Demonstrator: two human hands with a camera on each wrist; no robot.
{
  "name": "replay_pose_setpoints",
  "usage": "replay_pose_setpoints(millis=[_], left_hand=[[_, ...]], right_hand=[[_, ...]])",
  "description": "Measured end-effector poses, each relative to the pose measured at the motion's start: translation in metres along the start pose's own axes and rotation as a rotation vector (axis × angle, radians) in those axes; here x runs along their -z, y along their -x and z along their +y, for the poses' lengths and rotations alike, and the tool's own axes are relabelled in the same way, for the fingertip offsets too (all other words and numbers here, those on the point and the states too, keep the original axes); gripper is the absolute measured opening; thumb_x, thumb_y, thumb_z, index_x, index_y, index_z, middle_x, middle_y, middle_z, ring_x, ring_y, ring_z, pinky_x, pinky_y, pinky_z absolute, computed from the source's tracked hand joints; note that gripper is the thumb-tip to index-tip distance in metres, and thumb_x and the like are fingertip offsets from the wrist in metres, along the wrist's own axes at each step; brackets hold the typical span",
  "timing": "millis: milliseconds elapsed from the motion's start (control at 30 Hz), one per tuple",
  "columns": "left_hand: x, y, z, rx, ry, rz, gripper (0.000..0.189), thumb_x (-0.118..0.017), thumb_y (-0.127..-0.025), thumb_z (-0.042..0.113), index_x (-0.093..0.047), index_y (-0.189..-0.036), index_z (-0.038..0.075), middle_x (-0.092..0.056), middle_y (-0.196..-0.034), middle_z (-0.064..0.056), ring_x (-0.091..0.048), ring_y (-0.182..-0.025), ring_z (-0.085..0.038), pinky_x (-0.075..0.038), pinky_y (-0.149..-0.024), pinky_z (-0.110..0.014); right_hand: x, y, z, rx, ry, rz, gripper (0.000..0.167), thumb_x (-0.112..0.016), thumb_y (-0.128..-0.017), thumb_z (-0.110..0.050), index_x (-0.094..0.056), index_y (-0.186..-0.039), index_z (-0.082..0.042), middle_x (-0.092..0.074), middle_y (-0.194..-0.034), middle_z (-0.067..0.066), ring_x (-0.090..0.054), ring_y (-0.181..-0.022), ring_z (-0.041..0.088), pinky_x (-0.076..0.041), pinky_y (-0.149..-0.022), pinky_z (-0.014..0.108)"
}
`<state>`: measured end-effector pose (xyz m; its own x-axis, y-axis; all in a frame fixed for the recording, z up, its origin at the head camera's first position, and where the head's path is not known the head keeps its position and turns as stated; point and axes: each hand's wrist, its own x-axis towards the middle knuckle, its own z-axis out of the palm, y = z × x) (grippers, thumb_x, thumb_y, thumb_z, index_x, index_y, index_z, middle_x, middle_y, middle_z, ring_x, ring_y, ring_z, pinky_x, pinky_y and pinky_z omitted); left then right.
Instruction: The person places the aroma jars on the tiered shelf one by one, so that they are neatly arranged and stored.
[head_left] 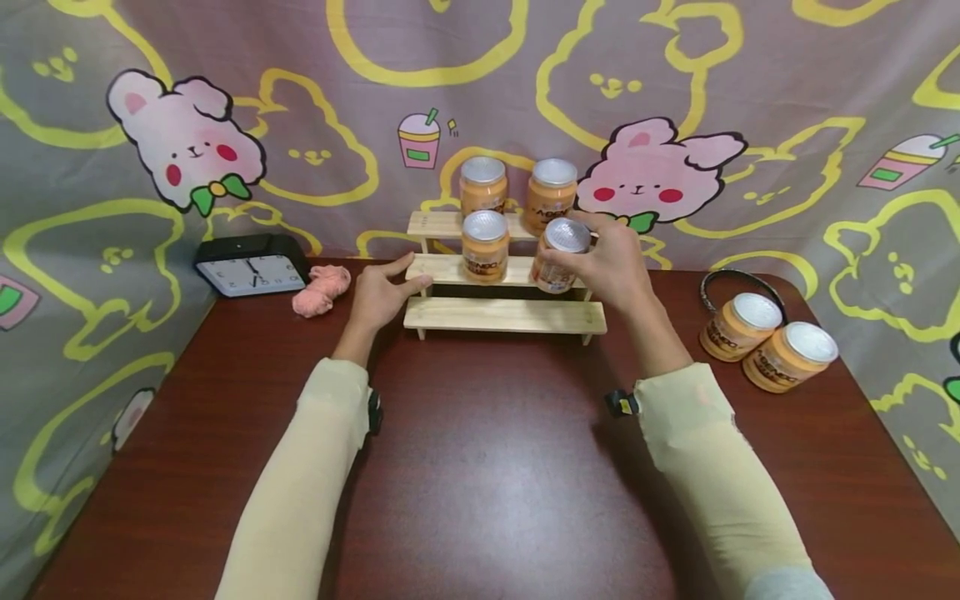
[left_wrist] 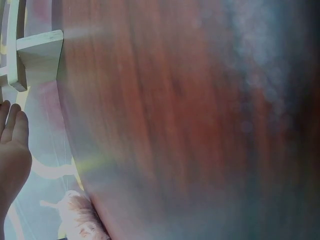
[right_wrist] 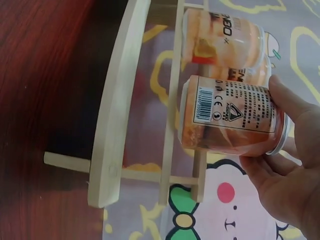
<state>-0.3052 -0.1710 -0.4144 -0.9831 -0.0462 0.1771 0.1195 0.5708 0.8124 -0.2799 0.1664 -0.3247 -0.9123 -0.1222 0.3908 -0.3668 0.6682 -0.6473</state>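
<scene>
A three-tier wooden rack (head_left: 504,314) stands against the curtain. My right hand (head_left: 617,260) grips an orange can with a silver lid (head_left: 555,271) near its top, at the right part of the middle tier. In the right wrist view, its barcode label (right_wrist: 232,102) faces the camera, and its base is right at the tier's board. Another such can (head_left: 485,254) stands left of it on that tier. On the top tier are two more, a left can (head_left: 483,190) and a right can (head_left: 551,200). My left hand (head_left: 378,296) touches the rack's left end, fingers fairly straight.
To the right on the brown table (head_left: 480,467), two more orange cans (head_left: 738,329) sit side by side before a dark braided band (head_left: 742,275). At the left back are a black clock (head_left: 255,268) and a pink yarn bundle (head_left: 322,290). A patterned curtain (head_left: 480,100) hangs behind.
</scene>
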Motion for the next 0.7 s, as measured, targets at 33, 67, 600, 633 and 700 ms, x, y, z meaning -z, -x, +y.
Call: replay_pose_setpoints(millis=[33, 67, 600, 633, 700], left_hand=[[0.000, 0.000, 0.000, 0.000, 0.000, 0.002, 0.066, -0.084, -0.085, 0.042, -0.063, -0.140, 0.014, -0.057, -0.141, -0.011, -0.048, -0.136, -0.031, -0.040, -0.111, -0.046], [0.000, 0.000, 0.000, 0.000, 0.000, 0.000, 0.066, -0.084, -0.085, 0.042, -0.062, -0.140, 0.013, -0.057, -0.142, -0.011, -0.048, -0.137, -0.031, -0.040, -0.111, -0.046], [0.000, 0.002, 0.000, -0.019, -0.011, -0.001, 0.066, -0.083, -0.085, 0.042, -0.062, -0.140, 0.012, -0.057, -0.141, -0.011, -0.048, -0.136, -0.030, -0.041, -0.111, -0.045], [0.000, 0.002, 0.000, -0.024, -0.011, 0.003, 0.065, -0.084, -0.085, 0.042, -0.062, -0.139, 0.013, -0.058, -0.140, -0.010, -0.048, -0.136, -0.030, -0.041, -0.111, -0.045], [0.000, 0.001, -0.001, -0.030, -0.012, 0.007, 0.065, -0.084, -0.084, 0.042, -0.063, -0.139, 0.013, -0.058, -0.140, -0.010, -0.049, -0.136, -0.030, -0.041, -0.110, -0.045]], right_hand=[[-0.002, 0.000, 0.000, -0.007, 0.000, 0.001, 0.066, -0.090, -0.080, -0.030, -0.066, -0.133, 0.001, -0.068, -0.125, 0.019, -0.065, -0.103, 0.029, -0.056, -0.081, 0.047], [-0.003, 0.000, -0.001, -0.012, 0.001, 0.004, 0.066, -0.090, -0.080, -0.030, -0.066, -0.133, 0.001, -0.068, -0.125, 0.019, -0.066, -0.103, 0.029, -0.056, -0.081, 0.046], [-0.024, -0.003, -0.006, 0.014, 0.031, 0.119, 0.068, -0.091, -0.078, -0.031, -0.066, -0.132, 0.002, -0.066, -0.129, 0.020, -0.065, -0.108, 0.032, -0.057, -0.081, 0.046], [-0.024, -0.003, -0.006, 0.013, 0.033, 0.132, 0.068, -0.091, -0.078, -0.032, -0.066, -0.131, 0.002, -0.066, -0.129, 0.020, -0.065, -0.107, 0.033, -0.056, -0.081, 0.046], [-0.026, -0.004, -0.006, 0.003, 0.024, 0.151, 0.068, -0.091, -0.078, -0.033, -0.066, -0.130, 0.003, -0.067, -0.128, 0.020, -0.065, -0.107, 0.033, -0.056, -0.081, 0.046]])
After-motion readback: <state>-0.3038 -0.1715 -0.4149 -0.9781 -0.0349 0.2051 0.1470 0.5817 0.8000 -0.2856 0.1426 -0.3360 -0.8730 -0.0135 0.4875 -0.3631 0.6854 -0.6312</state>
